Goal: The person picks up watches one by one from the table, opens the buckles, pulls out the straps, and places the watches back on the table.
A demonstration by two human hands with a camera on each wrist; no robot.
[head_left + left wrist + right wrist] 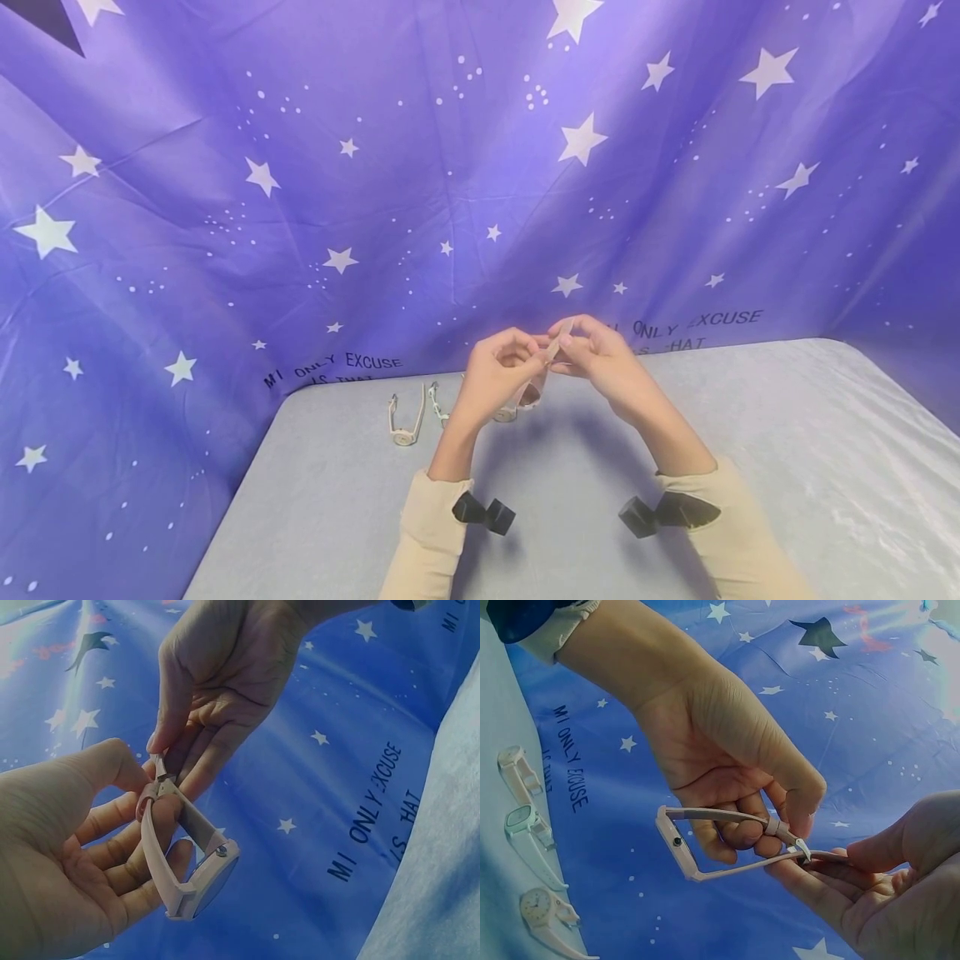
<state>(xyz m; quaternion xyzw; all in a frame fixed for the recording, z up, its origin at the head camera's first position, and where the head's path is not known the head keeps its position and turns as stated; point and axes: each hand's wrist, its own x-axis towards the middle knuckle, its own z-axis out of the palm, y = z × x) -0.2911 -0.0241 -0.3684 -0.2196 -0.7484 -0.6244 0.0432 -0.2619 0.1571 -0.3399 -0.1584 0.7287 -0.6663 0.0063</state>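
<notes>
A pale pink wristwatch (212, 879) with a rectangular case hangs between both hands above the table, its strap bent into a loop. My left hand (491, 371) pinches the strap beside the keeper loop, with some fingers inside the strap's loop. Opposite it, my right hand (600, 354) pinches the strap's end between thumb and fingers. The metal buckle (801, 849) lies between the two hands, the strap meeting it there. In the head view the fingers hide much of the strap, and the case hangs below the left hand.
On the grey cloth-covered table (315, 500), a cream watch (405, 437), a mint-green watch (519, 817) and another pale watch (511, 756) lie in a row. A purple star-printed curtain (450, 208) rises behind the table's back edge.
</notes>
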